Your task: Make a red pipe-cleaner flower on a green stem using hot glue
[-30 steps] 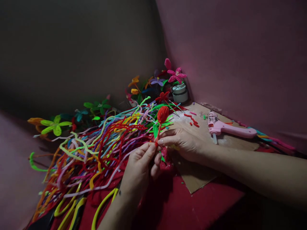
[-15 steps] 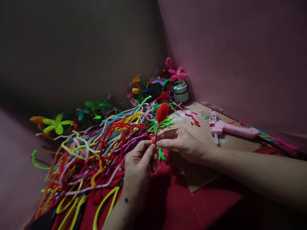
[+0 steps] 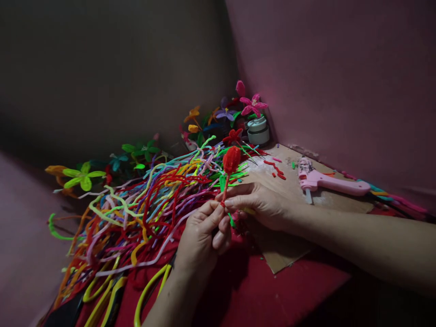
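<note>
A red pipe-cleaner flower bud [image 3: 231, 160] stands upright on a thin reddish stem, held between both hands. My left hand [image 3: 207, 231] pinches the lower end of the stem between thumb and forefinger, the other fingers curled. My right hand [image 3: 260, 204] closes its thumb and forefinger on the stem just beside the left fingertips. The fingers hide the very bottom of the stem. Behind the hands a green pipe-cleaner piece [image 3: 222, 182] shows in part. The heap of loose, many-coloured pipe cleaners [image 3: 160, 195] lies left of and behind my hands.
A pink glue gun [image 3: 335, 184] rests on a cardboard sheet [image 3: 282, 261] at the right, with red snippets [image 3: 279, 172] near it. Yellow-handled tools [image 3: 109, 290] lie at the front left. Finished flowers [image 3: 83, 175] and a grey-white round container [image 3: 258, 131] stand along the walls.
My left hand has turned slightly at the wrist and its fingers have shifted around the stem's lower end. The bud stays upright, and the whole view has moved a little.
</note>
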A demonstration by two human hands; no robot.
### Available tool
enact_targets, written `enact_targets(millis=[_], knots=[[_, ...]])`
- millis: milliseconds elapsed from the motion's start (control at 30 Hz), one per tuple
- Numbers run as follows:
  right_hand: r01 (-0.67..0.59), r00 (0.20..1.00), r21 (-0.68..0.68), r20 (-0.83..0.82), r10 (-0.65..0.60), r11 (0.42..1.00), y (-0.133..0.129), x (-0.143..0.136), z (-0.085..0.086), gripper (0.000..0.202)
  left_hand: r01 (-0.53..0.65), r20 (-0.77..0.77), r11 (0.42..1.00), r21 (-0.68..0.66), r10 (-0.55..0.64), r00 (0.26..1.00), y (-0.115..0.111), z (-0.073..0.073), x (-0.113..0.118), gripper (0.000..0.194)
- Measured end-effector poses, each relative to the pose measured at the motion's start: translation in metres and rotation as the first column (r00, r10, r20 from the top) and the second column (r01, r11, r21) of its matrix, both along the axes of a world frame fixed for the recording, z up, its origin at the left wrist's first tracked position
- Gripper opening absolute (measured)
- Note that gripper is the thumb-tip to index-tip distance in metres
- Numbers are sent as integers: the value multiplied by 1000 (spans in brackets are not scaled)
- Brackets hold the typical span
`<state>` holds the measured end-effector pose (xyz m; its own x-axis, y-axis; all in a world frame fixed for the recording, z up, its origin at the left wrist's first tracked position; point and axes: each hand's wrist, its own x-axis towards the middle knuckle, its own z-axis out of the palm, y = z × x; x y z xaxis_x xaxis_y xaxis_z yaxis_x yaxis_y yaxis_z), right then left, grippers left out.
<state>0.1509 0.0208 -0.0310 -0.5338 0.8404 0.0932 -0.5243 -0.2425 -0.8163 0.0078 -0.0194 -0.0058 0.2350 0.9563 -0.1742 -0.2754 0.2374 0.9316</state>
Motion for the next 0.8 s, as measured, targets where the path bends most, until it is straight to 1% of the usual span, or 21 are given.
enact_targets(millis=[67, 133, 200, 233, 267, 333, 367, 433, 500, 567, 633, 700, 800], knots=[[-37, 999, 67, 8, 36, 997, 0, 1, 1, 10, 49, 43, 997, -53, -47, 998, 1, -1, -3, 15], [-41, 999, 100, 14, 40, 994, 0, 2, 1, 6, 83, 61, 993, -83, -78, 995, 2, -1, -5, 15], [-11, 1000, 97, 23, 9, 995, 1, 2, 0, 4, 97, 34, 992, -83, -95, 995, 2, 0, -6, 16], [10, 999, 89, 31, -13, 996, 1, 2, -1, 4, 89, -5, 994, -65, -89, 996, 2, 1, -5, 16], [36, 998, 76, 41, -39, 996, 2, 1, -1, 5, 67, -67, 997, -29, -69, 995, 1, 1, -4, 17], [85, 994, 46, 62, -87, 995, 2, 0, -1, 9, 8, -232, 995, 96, 14, 973, 0, 2, -1, 18], [96, 992, 29, 75, -98, 995, 2, 0, -1, 10, -18, -317, 986, 168, 72, 946, -2, 2, 0, 18], [113, 989, -9, 101, -111, 994, 1, -1, 0, 11, -43, -458, 950, 308, 188, 869, -4, 1, 3, 17], [123, 986, -43, 119, -117, 991, 0, -1, 0, 12, -45, -539, 899, 435, 300, 787, -5, -2, 4, 15], [123, 984, -61, 133, -114, 990, -2, -2, 0, 14, -35, -581, 839, 543, 405, 706, -7, -4, 5, 14], [104, 983, -53, 159, -95, 993, -3, -2, -1, 15, -42, -582, 797, 602, 475, 660, -7, -6, 4, 12], [103, 979, -35, 179, -95, 994, -4, -2, -1, 14, -59, -568, 788, 613, 492, 659, -6, -7, 3, 11], [123, 979, 17, 163, -124, 992, -4, -2, -1, 14, -52, -555, 802, 595, 456, 695, -4, -8, 0, 8]])
